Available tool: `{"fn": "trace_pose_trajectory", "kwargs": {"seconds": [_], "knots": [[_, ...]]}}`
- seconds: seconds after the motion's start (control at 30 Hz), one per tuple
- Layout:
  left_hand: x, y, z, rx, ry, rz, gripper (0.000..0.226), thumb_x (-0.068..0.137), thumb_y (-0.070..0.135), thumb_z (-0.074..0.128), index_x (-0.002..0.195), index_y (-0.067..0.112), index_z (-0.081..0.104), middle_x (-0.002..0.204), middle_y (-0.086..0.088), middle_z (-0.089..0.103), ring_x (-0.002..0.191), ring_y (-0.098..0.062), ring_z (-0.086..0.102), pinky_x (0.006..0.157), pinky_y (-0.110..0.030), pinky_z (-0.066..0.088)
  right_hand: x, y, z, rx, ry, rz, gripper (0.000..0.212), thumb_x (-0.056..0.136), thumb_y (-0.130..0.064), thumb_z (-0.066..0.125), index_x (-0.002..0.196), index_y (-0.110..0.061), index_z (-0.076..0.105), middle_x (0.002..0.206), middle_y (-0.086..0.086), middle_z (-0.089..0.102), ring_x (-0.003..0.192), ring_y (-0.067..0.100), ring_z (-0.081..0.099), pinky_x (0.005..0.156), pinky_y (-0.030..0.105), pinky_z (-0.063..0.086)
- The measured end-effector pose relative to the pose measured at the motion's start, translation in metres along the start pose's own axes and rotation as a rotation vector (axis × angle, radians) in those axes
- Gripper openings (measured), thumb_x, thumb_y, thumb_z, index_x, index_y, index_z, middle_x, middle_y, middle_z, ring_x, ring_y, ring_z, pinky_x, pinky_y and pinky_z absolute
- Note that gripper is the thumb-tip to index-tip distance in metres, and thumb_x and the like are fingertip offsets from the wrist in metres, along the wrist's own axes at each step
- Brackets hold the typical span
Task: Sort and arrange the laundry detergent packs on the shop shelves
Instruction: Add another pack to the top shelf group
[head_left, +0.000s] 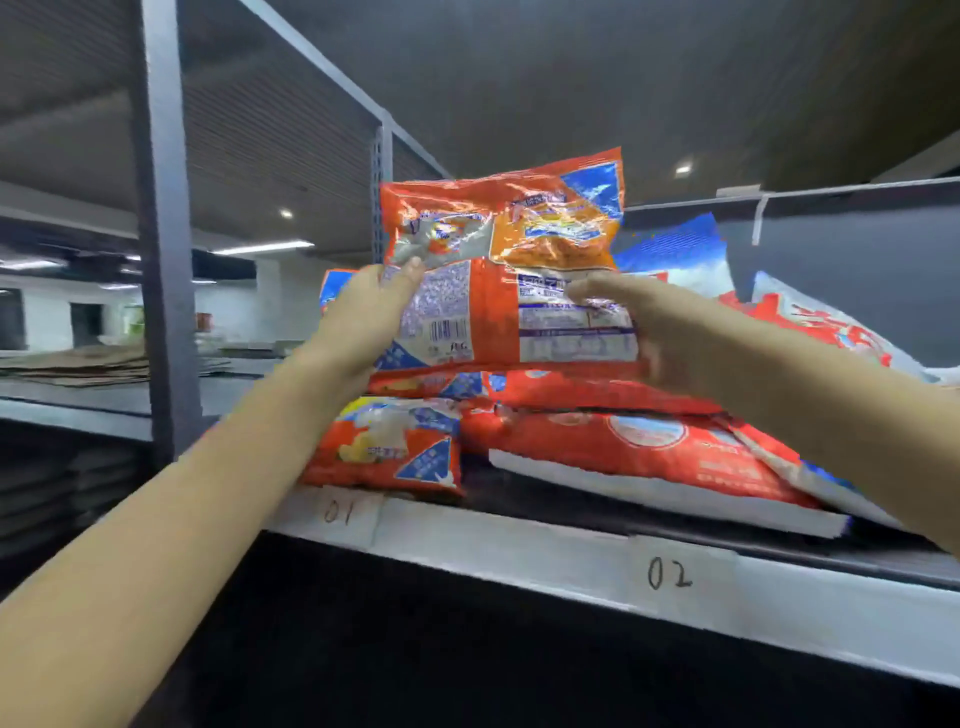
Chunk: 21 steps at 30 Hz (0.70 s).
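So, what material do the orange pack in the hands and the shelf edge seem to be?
Orange pack: likely thin glossy plastic film; it crinkles and reflects light. Shelf edge: probably white-painted metal with a matte finish, though the blur leaves that open.

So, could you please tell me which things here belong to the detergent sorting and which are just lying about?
Job in hand:
held orange pack, gripped by left hand and right hand
stacked packs
shelf edge with 01 label and 02 label

Lying about:
flattened cardboard
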<state>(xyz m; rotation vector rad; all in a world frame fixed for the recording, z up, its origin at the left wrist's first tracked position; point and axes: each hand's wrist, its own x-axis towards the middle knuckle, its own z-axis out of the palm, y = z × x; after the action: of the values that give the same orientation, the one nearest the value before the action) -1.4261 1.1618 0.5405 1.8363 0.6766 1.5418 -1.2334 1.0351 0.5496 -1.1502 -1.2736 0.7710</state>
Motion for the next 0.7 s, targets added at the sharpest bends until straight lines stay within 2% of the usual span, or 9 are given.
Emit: {"fn": "trace_pose_trajectory", "kwargs": {"seconds": [0.1, 0.17, 0.3, 0.37, 0.43, 0.57, 0.6, 0.67, 0.7], "knots": [[0.057, -0.011, -0.021, 0.005, -0.039, -0.010, 0.050, 0.069, 0.057, 0.060, 0.094, 0.015, 0.055, 0.092, -0.007, 0.051, 0.087, -0.018, 0.047, 0.077, -0.033, 0.037, 0.057, -0.006, 0.022, 0.021, 0.001, -0.026, 0.017, 0.089, -0.016, 0.047, 0.099, -0.019, 0.060, 0.075, 0.003, 0.069, 0.059, 0.016, 0.067, 0.059, 0.035, 0.057], [0.100, -0.014, -0.032, 0.055, 0.018, -0.026, 0.043, 0.071, 0.050, 0.062, 0.082, 0.009, 0.059, 0.085, -0.011, 0.056, 0.082, -0.020, 0.051, 0.073, -0.034, 0.039, 0.097, -0.017, 0.033, 0.047, 0.048, -0.054, 0.020, 0.089, -0.018, 0.048, 0.107, -0.017, 0.058, 0.083, 0.004, 0.066, 0.059, 0.015, 0.067, 0.053, 0.029, 0.058], [0.171, -0.019, -0.035, 0.139, 0.103, -0.066, 0.076, 0.069, 0.051, 0.064, 0.121, -0.005, 0.056, 0.119, -0.017, 0.061, 0.107, -0.031, 0.060, 0.088, -0.040, 0.049, 0.172, -0.034, 0.045, 0.003, 0.230, -0.096, 0.050, 0.069, -0.025, 0.067, 0.116, -0.011, 0.061, 0.109, 0.012, 0.068, 0.083, 0.024, 0.070, 0.074, 0.044, 0.058], [0.195, -0.025, -0.027, 0.281, 0.136, -0.089, 0.063, 0.089, 0.043, 0.058, 0.129, -0.005, 0.050, 0.129, -0.017, 0.056, 0.117, -0.031, 0.055, 0.094, -0.037, 0.045, 0.206, -0.033, 0.046, -0.012, 0.364, -0.147, 0.038, 0.076, -0.021, 0.070, 0.111, -0.008, 0.063, 0.101, 0.012, 0.067, 0.074, 0.022, 0.069, 0.068, 0.036, 0.059], [0.216, -0.042, -0.016, 0.362, 0.130, -0.105, 0.054, 0.095, 0.036, 0.053, 0.130, -0.005, 0.050, 0.133, -0.019, 0.054, 0.122, -0.033, 0.052, 0.098, -0.036, 0.041, 0.226, -0.027, 0.048, -0.103, 0.540, -0.135, 0.034, 0.078, -0.025, 0.071, 0.105, -0.006, 0.064, 0.102, 0.012, 0.065, 0.087, 0.025, 0.067, 0.079, 0.037, 0.056], [0.231, -0.075, 0.004, 0.501, 0.147, -0.185, 0.044, 0.097, 0.023, 0.044, 0.132, -0.003, 0.049, 0.138, -0.021, 0.049, 0.127, -0.034, 0.046, 0.101, -0.036, 0.037, 0.244, 0.006, 0.043, -0.353, 0.716, -0.102, 0.060, 0.083, -0.049, 0.063, 0.118, 0.000, 0.059, 0.122, 0.014, 0.060, 0.110, 0.028, 0.059, 0.087, 0.029, 0.047], [0.232, -0.077, 0.007, 0.545, 0.155, -0.177, 0.044, 0.097, 0.023, 0.040, 0.133, -0.002, 0.048, 0.139, -0.021, 0.048, 0.128, -0.035, 0.044, 0.102, -0.037, 0.036, 0.248, 0.012, 0.040, -0.357, 0.721, -0.091, 0.062, 0.083, -0.050, 0.062, 0.119, 0.001, 0.058, 0.120, 0.013, 0.061, 0.104, 0.027, 0.061, 0.081, 0.022, 0.048], [0.230, -0.078, 0.010, 0.676, 0.205, -0.088, 0.045, 0.098, 0.025, 0.035, 0.133, 0.001, 0.048, 0.139, -0.019, 0.045, 0.129, -0.034, 0.040, 0.103, -0.039, 0.034, 0.246, 0.016, 0.037, -0.373, 0.678, -0.078, 0.050, 0.086, -0.045, 0.062, 0.109, -0.001, 0.061, 0.100, 0.010, 0.060, 0.071, 0.017, 0.060, 0.048, 0.009, 0.043], [0.227, -0.077, 0.010, 0.727, 0.230, -0.018, 0.044, 0.098, 0.025, 0.034, 0.132, 0.002, 0.050, 0.138, -0.018, 0.045, 0.129, -0.033, 0.039, 0.102, -0.041, 0.034, 0.245, 0.015, 0.037, -0.358, 0.668, -0.081, 0.043, 0.086, -0.043, 0.063, 0.099, -0.002, 0.061, 0.094, 0.010, 0.058, 0.060, 0.013, 0.054, 0.037, 0.010, 0.038]]}}
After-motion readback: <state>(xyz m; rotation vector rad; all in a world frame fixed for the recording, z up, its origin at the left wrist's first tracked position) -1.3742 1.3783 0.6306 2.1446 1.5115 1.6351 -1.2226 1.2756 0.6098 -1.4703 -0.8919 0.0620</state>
